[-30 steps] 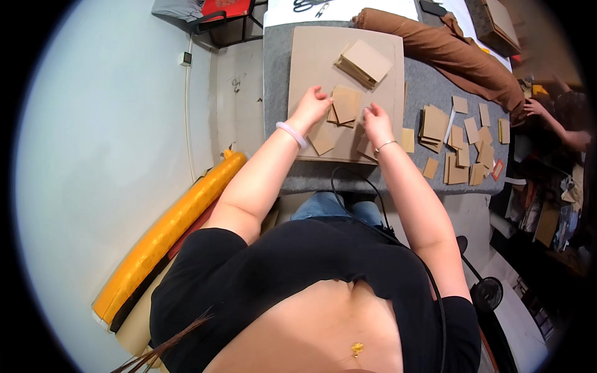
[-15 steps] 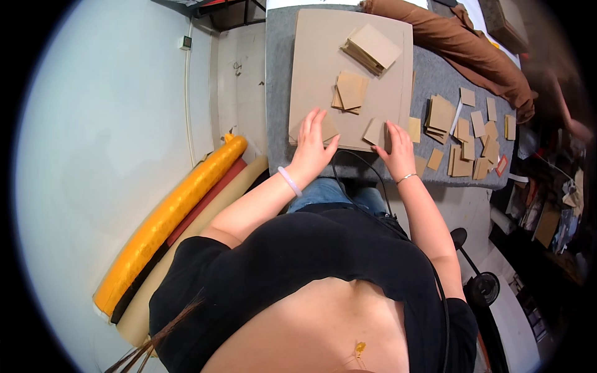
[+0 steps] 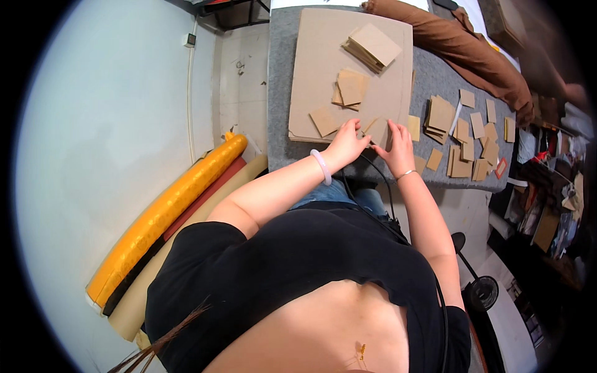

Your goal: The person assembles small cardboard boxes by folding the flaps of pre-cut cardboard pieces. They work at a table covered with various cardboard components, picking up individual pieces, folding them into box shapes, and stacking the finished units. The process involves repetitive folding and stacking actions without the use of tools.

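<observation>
Working at nr edge of big cardboard sheet (image 3: 311, 62), w/ left hand (image 3: 348, 144) just over that edge, approx. mid, and right hand (image 3: 399, 149) at its nr right corner. Between them, over sheet: thin card (image 3: 371, 125), mostly hidden by fingers, showing only as narrow sliver. Left grip: curled in toward card; can't tell if pinching or merely touching, tips overlapped & too small. Right grip: thumb & forefinger parted beside card; can't tell re: contact either. On sheet, just left of left hand: single tan card (image 3: 324, 120), flat. Mid-sheet: askew pile (image 3: 351, 87), lower cards mostly covered. Toward far right of sheet: thicker stack (image 3: 376, 46), set at an angle, no. of layers unclear. Right of sheet, on grey tabletop (image 3: 280, 68): loose cards (image 3: 467, 151), some overlapping, plus taller pile (image 3: 440, 115). Off sheet's far right corner: brown fabric roll (image 3: 460, 59); past it, boxy brown item (image 3: 497, 28), dim, can't tell if container, contents n/visible. Well right of sheet: dark clutter (image 3: 559, 199), jumbled, can't tell what holds it. Below sheet's nr edge: black cord (image 3: 389, 180), upper end lost behind left hand. Well left of sheet, lower: yellow roll (image 3: 171, 214).
</observation>
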### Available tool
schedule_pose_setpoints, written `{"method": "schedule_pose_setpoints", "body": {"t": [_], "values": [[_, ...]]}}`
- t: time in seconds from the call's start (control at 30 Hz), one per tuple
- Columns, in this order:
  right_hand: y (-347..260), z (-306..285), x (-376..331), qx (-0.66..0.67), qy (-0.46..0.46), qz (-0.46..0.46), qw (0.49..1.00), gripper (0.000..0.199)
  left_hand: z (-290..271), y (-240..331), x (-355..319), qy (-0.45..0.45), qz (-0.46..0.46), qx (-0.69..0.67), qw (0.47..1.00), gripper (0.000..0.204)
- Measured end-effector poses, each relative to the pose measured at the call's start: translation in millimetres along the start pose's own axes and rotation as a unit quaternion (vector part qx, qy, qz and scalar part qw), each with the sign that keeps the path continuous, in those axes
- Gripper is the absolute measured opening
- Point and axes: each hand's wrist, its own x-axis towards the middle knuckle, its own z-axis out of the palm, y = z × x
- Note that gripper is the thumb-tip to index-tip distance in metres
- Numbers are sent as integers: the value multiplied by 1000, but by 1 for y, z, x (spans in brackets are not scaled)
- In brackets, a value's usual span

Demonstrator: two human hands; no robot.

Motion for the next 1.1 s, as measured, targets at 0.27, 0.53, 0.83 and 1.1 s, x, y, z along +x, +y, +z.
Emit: {"method": "schedule_pose_setpoints", "body": {"t": [0.27,0.53,0.83,1.1], "values": [[1,-2,-13,4,31,-35,999,84,12,-4,10,12,-36,-80,996,50],[-3,2,-18,-15,21,6,1000,85,9,17,31,-109,-83,-31,990,57],[-1,6,-22,-35,3,51,998,91,22,-5,8,-35,33,39,998,53],[-26,-18,-21,75,107,137,982,86,-48,41,46,275,83,218,933,80]]}}
